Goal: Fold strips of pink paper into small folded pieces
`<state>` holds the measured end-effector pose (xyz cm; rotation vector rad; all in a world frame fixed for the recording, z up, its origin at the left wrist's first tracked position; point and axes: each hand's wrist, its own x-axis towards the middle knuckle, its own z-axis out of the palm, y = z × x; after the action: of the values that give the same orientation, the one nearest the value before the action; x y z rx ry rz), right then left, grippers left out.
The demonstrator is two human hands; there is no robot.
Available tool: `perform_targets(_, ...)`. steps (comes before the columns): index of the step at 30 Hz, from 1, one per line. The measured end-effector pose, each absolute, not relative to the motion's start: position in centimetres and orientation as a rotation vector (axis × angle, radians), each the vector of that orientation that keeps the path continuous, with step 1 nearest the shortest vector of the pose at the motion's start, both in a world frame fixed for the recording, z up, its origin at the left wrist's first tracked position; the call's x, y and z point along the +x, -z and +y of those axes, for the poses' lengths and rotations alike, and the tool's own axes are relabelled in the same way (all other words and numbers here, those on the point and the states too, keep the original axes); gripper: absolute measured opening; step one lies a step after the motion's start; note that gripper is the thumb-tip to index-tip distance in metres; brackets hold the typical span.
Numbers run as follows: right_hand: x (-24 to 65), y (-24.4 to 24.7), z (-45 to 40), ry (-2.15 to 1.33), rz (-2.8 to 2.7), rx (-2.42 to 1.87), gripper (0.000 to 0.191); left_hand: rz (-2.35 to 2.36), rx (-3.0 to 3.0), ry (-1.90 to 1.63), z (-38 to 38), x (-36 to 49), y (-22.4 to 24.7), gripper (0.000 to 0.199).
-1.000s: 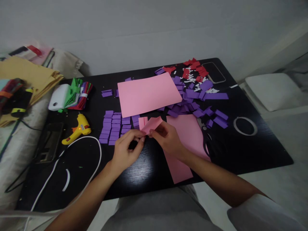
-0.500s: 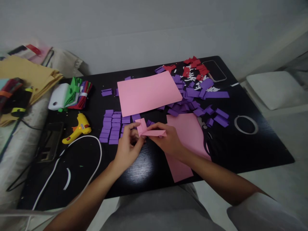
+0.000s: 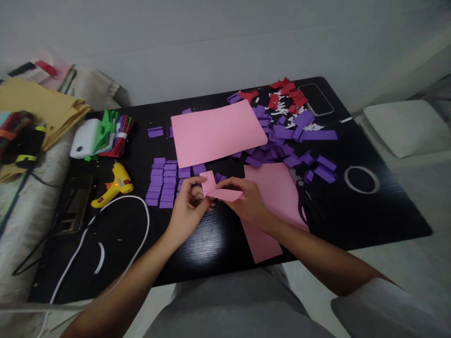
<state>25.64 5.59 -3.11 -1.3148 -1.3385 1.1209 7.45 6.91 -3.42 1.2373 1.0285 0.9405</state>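
Between my two hands is a folded pink paper strip (image 3: 225, 194), one part standing up at the left and a longer flap reaching right. My left hand (image 3: 188, 202) pinches its left end between thumb and fingers. My right hand (image 3: 248, 202) grips the flap on the right, with its fingertips near the crease. Behind the hands lies a large pink sheet (image 3: 216, 134). Another pink sheet (image 3: 271, 197) is under my right wrist, and black-handled scissors (image 3: 302, 202) rest at its right edge. Folded purple paper pieces (image 3: 162, 183) sit in rows just left of my left hand.
A yellow glue gun (image 3: 114, 185) lies at the left, its white cord (image 3: 146, 225) looping across the table (image 3: 197, 263). More purple pieces (image 3: 271, 152), red scraps (image 3: 296, 96) and white scraps (image 3: 280, 108) spread at the back right. A tape ring (image 3: 361, 180) is far right.
The pink flap in my right hand has tilted and now shows a broader face. Both hands keep hold of the strip in nearly the same place. The view has shifted slightly.
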Motion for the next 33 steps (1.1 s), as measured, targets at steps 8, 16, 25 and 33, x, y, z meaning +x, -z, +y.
perform_targets(8, 25.41, 3.09, 5.46, -1.175, -1.282, -1.286, 0.009, 1.087, 1.289, -0.967, 6.60, 7.74, 3.36, 0.034)
perform_targets(16, 25.45, 2.96, 5.68, -1.105, -1.323, -1.345, 0.012, 1.056, 1.213, -0.995, 6.64, 7.86, 3.52, 0.037)
perform_targets(25, 25.50, 3.08, 5.90, -1.204, -1.257, -1.348, 0.008, 1.067, 1.195, -1.001, 6.71, 8.01, 3.50, 0.039)
perform_targets(33, 25.07, 3.66, 5.94, -1.269, -1.211, -1.334, 0.011, 1.049, 1.181, -1.019, 6.80, 7.98, 3.51, 0.041)
